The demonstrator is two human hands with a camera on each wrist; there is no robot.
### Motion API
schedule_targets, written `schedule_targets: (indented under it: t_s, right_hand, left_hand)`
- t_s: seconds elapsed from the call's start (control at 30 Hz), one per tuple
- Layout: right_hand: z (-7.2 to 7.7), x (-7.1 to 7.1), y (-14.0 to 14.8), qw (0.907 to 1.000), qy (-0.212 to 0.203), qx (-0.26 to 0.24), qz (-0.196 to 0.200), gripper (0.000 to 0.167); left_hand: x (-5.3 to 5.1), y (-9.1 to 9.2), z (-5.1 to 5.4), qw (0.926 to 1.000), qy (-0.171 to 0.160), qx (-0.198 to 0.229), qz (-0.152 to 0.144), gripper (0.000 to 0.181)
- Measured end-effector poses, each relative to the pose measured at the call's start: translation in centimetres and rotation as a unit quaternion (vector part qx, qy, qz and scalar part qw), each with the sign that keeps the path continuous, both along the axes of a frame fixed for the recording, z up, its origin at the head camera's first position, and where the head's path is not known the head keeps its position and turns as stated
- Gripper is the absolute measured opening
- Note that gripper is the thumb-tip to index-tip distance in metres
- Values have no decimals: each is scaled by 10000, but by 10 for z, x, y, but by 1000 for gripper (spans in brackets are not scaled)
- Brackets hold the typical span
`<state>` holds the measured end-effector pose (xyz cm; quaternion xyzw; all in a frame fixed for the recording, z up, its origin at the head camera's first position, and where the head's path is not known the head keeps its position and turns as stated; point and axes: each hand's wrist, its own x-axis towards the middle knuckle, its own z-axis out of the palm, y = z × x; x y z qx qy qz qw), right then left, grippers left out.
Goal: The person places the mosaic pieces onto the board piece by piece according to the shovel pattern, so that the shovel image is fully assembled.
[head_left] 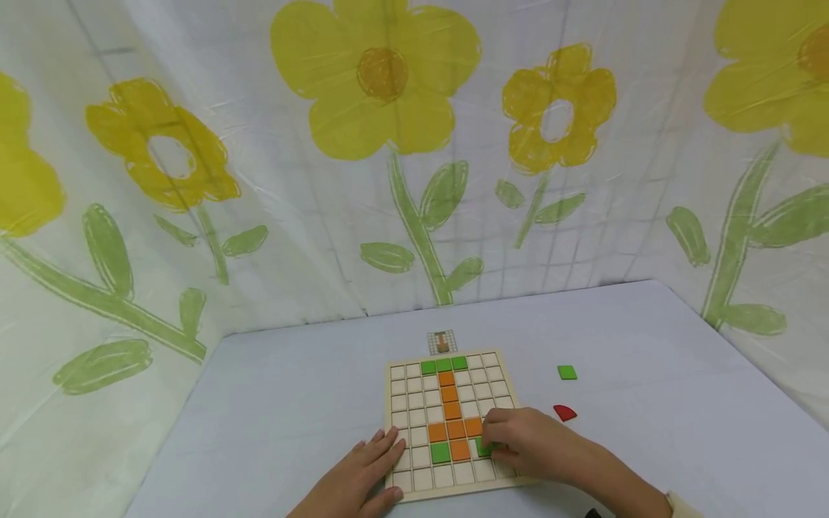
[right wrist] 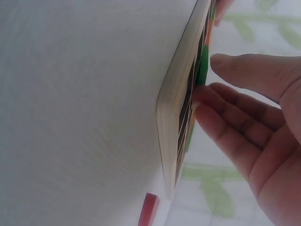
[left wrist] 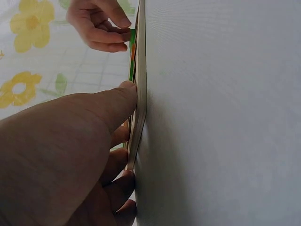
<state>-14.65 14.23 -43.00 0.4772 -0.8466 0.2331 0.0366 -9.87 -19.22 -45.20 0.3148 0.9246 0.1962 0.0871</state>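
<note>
A wooden grid board (head_left: 440, 494) lies on the table, with orange square tiles (head_left: 452, 411) and green square tiles (head_left: 440, 452) set in some of its cells. My left hand (head_left: 360, 475) rests on the board's left edge, fingers stretched over the rim. In the left wrist view, its thumb (left wrist: 123, 96) lies along that edge. Over the lower right cells, my right hand (head_left: 534, 442) has curled fingers at a green square tile (head_left: 483, 447), which sits askew in its cell. The right wrist view shows the fingertips (right wrist: 201, 106) at the board beside this tile, partly hiding the contact.
A small picture card (head_left: 442, 342) with a grid pattern lies behind the board. To the right are a loose green tile (head_left: 567, 373) and a red quarter-circle piece (head_left: 565, 413). A curtain with yellow flowers (head_left: 382, 75) hangs behind the white table (head_left: 291, 403).
</note>
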Motion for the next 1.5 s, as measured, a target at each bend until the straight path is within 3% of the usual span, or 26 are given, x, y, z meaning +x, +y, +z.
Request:
schedule_targets:
  t_s: [0.13,0.43,0.8,1.0,1.3,1.4,1.5]
  right_hand:
    - [1,2,0,9999,-82,63,47,20]
    - [7,9,0,9982,-130,25,579,19]
    - [8,18,1,9969,358,256,656,15]
    - [8,17,2,9970,296,317,646,15]
    - [15,9,14,9983,-369,366,269,16]
    - [19,1,25,9976,-548,397,-110,14]
    - [23,-11,38,9929,-717,543,-780,10]
  left_hand:
    - [1,0,-2,10000,85,21,-18,68]
    - [0,1,-1,10000,68,-41,27,69]
    - [2,0,-1,9998,200,-47,-8,68]
    - [2,0,-2,9992,384,-42,-52,67]
    - [3,1,-1,9994,341,-26,-55,67]
    - [2,1,-1,9996,279,-43,-33,67]
    - [2,1,-1,9996,270,-61,-26,67]
